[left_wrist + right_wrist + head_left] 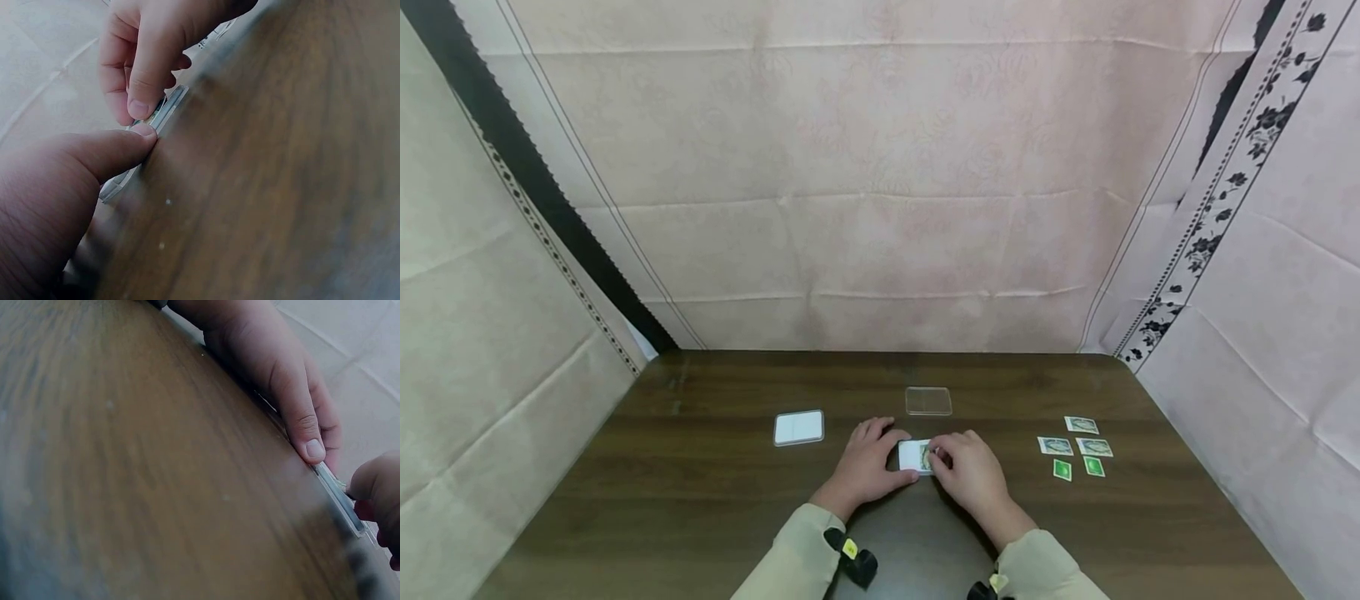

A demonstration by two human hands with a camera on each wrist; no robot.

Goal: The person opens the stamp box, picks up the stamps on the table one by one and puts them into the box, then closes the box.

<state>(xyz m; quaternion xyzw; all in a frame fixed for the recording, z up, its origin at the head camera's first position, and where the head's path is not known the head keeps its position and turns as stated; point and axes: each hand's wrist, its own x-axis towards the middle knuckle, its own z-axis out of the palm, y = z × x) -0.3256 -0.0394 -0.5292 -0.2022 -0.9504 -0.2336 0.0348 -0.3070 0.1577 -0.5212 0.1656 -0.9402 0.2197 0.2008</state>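
Observation:
In the head view, a flat clear plastic case (907, 455) with a white inside lies on the table in front of me. My left hand (867, 468) holds it by the left end, thumb on the near edge and fingers at the far side. Over the case's right part, a small stamp-like printed piece (925, 457) shows pale with a green pattern. My right hand (976, 477) pinches this piece between thumb and forefinger, partly covering it. Both wrist views show the case edge (340, 503) low on the table, the two hands close together.
Beyond the hands lies a clear plastic lid (928, 401). A second flat case (799, 427) with a white inside sits at the left. On the right are three patterned stamp-like pieces (1094, 447) and two smaller green ones (1062, 470). Pale cloth (880, 208) hangs behind the wooden table (715, 467).

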